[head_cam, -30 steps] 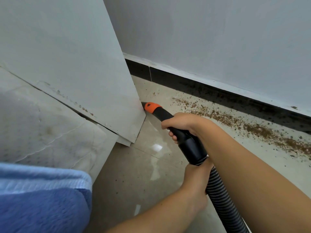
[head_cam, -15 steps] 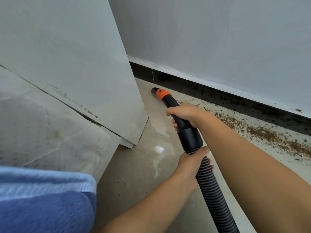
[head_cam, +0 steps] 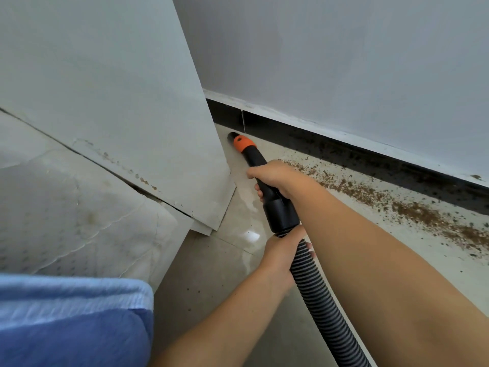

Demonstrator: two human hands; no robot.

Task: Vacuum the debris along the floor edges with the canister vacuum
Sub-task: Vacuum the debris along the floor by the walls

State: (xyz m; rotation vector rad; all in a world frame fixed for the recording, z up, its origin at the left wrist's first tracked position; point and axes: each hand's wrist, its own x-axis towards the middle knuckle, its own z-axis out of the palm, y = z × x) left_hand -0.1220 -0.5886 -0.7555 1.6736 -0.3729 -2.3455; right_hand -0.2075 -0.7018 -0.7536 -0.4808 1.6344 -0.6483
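Things beside the floor corner
A pale grey flat board (head_cam: 111, 102) leans over a white quilted mattress (head_cam: 66, 221); a blue woven cloth (head_cam: 68, 321) lies at the lower left.

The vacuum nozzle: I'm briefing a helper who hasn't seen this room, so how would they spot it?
Find the black baseboard under the white wall. Near its left end, beside the leaning white panel, the vacuum nozzle points into the corner. Its orange collar is the only bright colour on the floor.

The floor tile (head_cam: 211, 274) is showing glossy and smooth; the hose (head_cam: 317, 300) is looking like ribbed matt black plastic, the nozzle (head_cam: 244, 144) smooth orange plastic, the blue cloth (head_cam: 66, 321) woven.
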